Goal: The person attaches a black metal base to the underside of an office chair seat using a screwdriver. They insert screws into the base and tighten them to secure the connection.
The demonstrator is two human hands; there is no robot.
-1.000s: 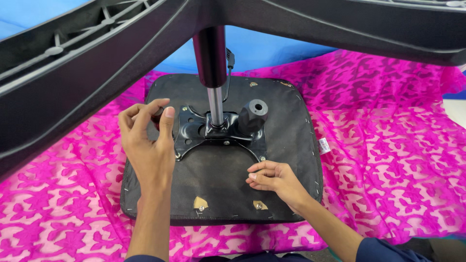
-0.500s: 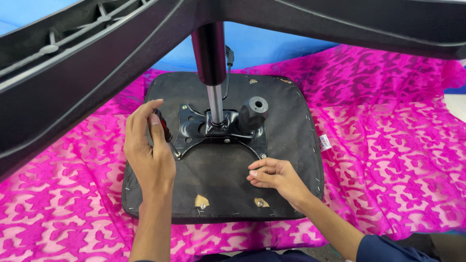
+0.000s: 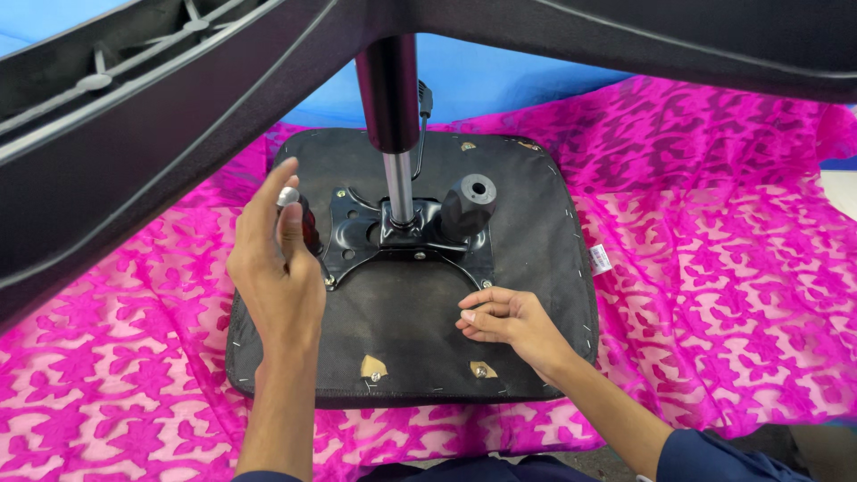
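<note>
An upturned black chair seat (image 3: 536,232) lies on a pink patterned cloth. A black metal bracket (image 3: 357,234) is fixed at its middle, with a gas cylinder (image 3: 393,134) rising from it and a round black knob (image 3: 466,205) beside it. My left hand (image 3: 277,268) grips a dark red-handled tool (image 3: 303,221) with a silver end, held upright at the bracket's left corner. My right hand (image 3: 504,319) rests on the seat underside near the bracket's lower right bolt, fingers curled, nothing visibly in it.
Black star-base legs (image 3: 134,134) of the chair arch across the top of the view, close to the camera. The pink cloth (image 3: 714,268) covers a blue surface (image 3: 482,80). Two torn spots with screws (image 3: 373,368) show near the seat's front edge.
My left hand has turned at the bracket's left corner, fingers shifting around the tool so its silver end now shows. My right hand has stayed in place.
</note>
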